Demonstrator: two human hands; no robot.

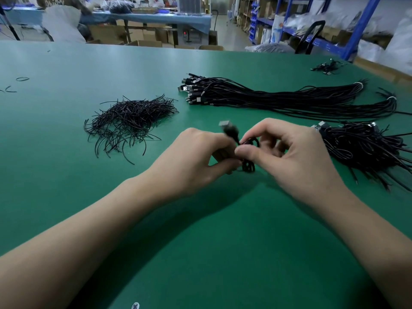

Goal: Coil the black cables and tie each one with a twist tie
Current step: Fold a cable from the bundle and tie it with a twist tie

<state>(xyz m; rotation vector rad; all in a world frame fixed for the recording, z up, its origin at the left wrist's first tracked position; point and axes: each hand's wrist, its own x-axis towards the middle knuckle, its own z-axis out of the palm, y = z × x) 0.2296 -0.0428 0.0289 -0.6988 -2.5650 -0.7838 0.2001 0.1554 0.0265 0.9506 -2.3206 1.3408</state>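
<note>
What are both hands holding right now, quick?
Left hand: closed, gripping the coiled cable.
Right hand: closed, pinching the same cable.

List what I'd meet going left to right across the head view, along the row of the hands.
pile of twist ties → left hand → coiled cable, gripped by both hands → right hand → heap of black cables at the right edge. The long bundles farther back span too much to place.
</note>
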